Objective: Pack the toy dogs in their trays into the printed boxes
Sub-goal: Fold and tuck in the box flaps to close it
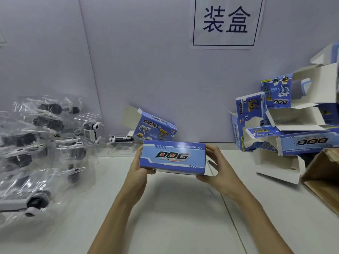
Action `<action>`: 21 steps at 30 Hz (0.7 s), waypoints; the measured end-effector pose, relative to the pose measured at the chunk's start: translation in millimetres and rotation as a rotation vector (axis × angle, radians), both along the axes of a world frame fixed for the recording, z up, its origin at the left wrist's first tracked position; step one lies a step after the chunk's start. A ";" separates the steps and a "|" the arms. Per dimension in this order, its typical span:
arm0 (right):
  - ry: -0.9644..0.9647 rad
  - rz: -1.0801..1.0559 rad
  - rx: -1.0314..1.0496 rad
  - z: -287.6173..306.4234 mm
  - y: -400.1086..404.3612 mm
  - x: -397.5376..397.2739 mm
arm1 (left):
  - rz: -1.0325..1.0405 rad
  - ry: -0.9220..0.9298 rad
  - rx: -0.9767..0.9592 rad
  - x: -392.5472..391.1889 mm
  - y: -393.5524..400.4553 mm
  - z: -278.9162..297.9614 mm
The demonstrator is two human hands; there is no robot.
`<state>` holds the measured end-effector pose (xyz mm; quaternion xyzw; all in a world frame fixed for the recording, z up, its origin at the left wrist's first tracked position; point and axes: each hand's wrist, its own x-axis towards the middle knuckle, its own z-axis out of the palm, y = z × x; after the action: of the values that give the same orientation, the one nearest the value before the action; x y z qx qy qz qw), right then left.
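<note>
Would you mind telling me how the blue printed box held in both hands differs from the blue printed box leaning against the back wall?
The held blue printed box is lifted off the table, gripped by the left hand and right hand; the leaning blue printed box rests tilted, untouched. The held box shows a logo panel; the leaning one shows dog pictures and an open flap. Both read DOG.

Both bare forearms reaching forward from lower frame, left hand [140, 166] gripping the left end of a held box, thumb underneath, right hand [218, 169] at its right end, fingers curled, wrists raised
</note>
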<state>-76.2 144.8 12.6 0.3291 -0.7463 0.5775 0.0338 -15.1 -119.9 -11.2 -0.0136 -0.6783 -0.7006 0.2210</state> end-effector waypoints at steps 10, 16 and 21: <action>-0.396 0.056 -0.084 10.2 -2.0 9.2 | 0.057 -0.074 0.163 1.0 4.1 5.5; -0.351 -0.016 -0.344 28.6 15.3 18.8 | 0.104 -0.016 0.287 4.9 4.3 7.3; -0.001 -0.448 -1.131 43.3 46.4 29.2 | 0.112 -0.061 0.327 3.6 0.4 8.5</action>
<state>-47.0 191.2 56.0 0.0947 -0.3749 0.8635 0.3238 -11.5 -119.5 -2.7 0.0819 -0.5612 -0.7884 0.2383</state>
